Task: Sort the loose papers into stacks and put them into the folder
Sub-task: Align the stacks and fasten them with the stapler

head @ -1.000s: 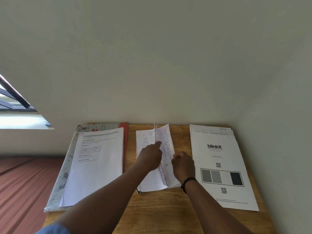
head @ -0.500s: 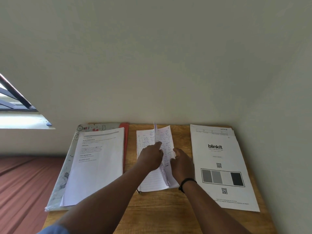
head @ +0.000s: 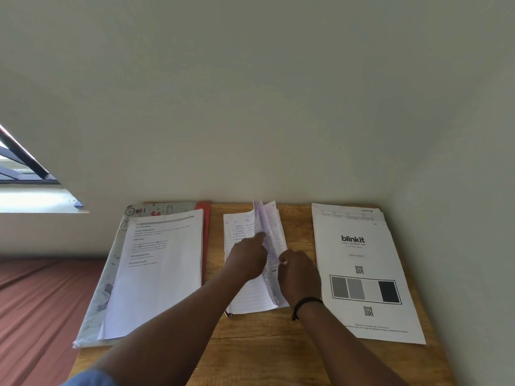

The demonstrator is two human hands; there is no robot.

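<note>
Since the earlier frames the right hand (head: 299,273) has released its grip on the lifted sheets and now sits with its fingers loosely spread against them; the left hand (head: 249,259) stays in place on the middle stack (head: 245,296).

Head view: three paper groups lie on a wooden table (head: 264,344) set against a pale wall (head: 250,93).

1. Left group: a printed sheet (head: 158,274) with headed text blocks lies on a patterned folder (head: 111,274), which has a red edge along its right side. The folder overhangs the table's left edge.
2. Middle group: the middle stack is lined paper with handwriting in its upper part. Several of its sheets (head: 267,227) stand raised on edge, fanned, along the stack's right half. The left hand lies on the stack, index finger extended and touching the raised sheets from the left; it grips nothing. The right hand touches the sheets from the right, fingers relaxed and not closed on them. A dark band circles the right wrist.
3. Right group: a stack (head: 362,274) topped by a sheet printed "blinkit", with two QR codes and a row of grey patches, lies flat near the table's right edge.

A window (head: 25,174) shows at the left.
</note>
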